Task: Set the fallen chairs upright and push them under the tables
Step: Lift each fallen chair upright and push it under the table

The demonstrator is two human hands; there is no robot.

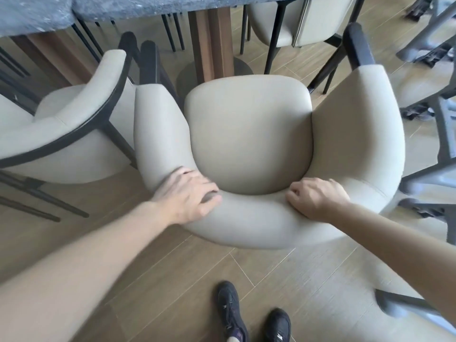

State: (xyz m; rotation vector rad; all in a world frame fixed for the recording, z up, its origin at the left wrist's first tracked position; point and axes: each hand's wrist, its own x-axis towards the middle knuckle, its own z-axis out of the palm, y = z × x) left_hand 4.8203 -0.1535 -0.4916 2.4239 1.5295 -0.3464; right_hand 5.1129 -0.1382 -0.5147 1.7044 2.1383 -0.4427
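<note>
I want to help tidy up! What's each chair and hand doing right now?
Middle chair: upright, facing the table, not pushed under.
Left chair: upright, beside it.
Left hand: resting on the backrest.
Right hand: gripping the backrest.

The cream chair (249, 134) stands upright facing the grey table (123, 8), and the floor between its seat and the table edge is narrow, with the brown table post (209, 40) and its round base right ahead. On the left a second chair (74, 124) sits just beside it, so almost no gap is left there. On the right, grey metal legs (439, 134) crowd close, while the wood floor (172, 272) behind, by the black shoes (254, 317), is open.
</note>
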